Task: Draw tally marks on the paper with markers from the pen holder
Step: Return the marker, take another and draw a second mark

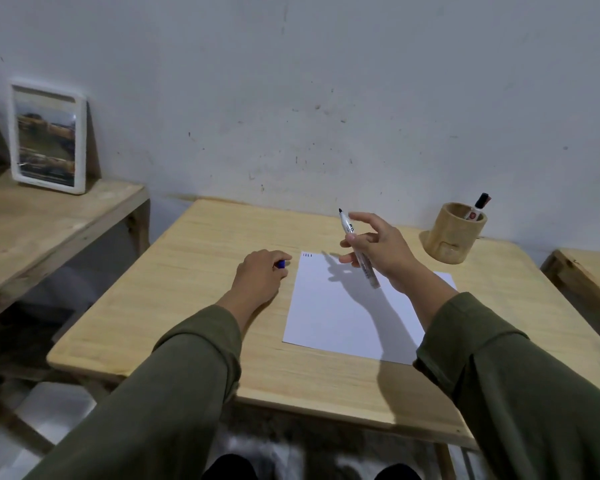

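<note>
While the right hand (pixel 378 247) grips an uncapped marker (pixel 357 249) above the paper (pixel 343 317), tip pointing up and away, the left hand (pixel 260 275) rests curled on the table (pixel 187 271) just beside the sheet's left edge, closed around a blue cap (pixel 280 264). Four short dark tally marks (pixel 307 255) sit at the sheet's far left corner; the rest is blank. A wooden pen holder (pixel 454 233) with one marker (pixel 477 207) stands near the far right corner, well apart from the paper. Bare wood lies open along the left and near edges.
</note>
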`<action>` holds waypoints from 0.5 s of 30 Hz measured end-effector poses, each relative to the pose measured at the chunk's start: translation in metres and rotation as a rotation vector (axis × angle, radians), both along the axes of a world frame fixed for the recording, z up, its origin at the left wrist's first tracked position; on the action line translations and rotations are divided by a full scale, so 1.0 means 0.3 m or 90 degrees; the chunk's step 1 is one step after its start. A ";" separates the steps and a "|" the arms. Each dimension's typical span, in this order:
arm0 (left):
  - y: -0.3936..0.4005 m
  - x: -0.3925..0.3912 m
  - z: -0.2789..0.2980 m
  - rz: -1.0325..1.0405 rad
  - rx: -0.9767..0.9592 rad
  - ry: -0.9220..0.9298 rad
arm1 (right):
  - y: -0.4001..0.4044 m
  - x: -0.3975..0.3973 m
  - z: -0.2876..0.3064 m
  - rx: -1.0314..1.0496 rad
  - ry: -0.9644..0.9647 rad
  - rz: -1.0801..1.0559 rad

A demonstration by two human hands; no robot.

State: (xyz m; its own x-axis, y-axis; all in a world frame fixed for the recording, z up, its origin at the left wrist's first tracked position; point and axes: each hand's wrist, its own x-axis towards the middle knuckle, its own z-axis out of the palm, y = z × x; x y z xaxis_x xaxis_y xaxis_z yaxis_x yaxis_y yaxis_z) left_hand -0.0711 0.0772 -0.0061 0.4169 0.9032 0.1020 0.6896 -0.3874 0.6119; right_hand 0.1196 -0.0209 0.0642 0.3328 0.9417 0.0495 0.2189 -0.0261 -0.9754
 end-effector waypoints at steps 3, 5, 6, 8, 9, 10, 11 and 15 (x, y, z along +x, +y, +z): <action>0.000 -0.006 -0.008 -0.012 0.036 0.018 | 0.013 0.006 -0.016 0.008 0.054 -0.004; -0.001 0.002 -0.006 -0.025 0.050 0.024 | 0.030 0.009 -0.029 0.003 0.137 -0.027; -0.001 0.009 -0.008 -0.035 0.057 0.031 | 0.041 0.011 -0.035 -0.003 0.202 -0.044; 0.001 0.018 -0.019 -0.058 0.066 0.059 | 0.059 0.014 -0.048 -0.007 0.321 -0.065; 0.004 0.020 -0.027 -0.066 0.064 0.069 | 0.067 0.017 -0.056 -0.004 0.340 -0.064; 0.009 0.021 -0.035 -0.071 0.061 0.074 | 0.074 0.021 -0.066 -0.002 0.341 -0.059; 0.013 0.021 -0.041 -0.074 0.059 0.073 | 0.083 0.024 -0.078 -0.001 0.338 -0.056; 0.022 0.024 -0.049 -0.080 0.066 0.061 | 0.133 0.019 -0.130 -0.011 0.324 -0.080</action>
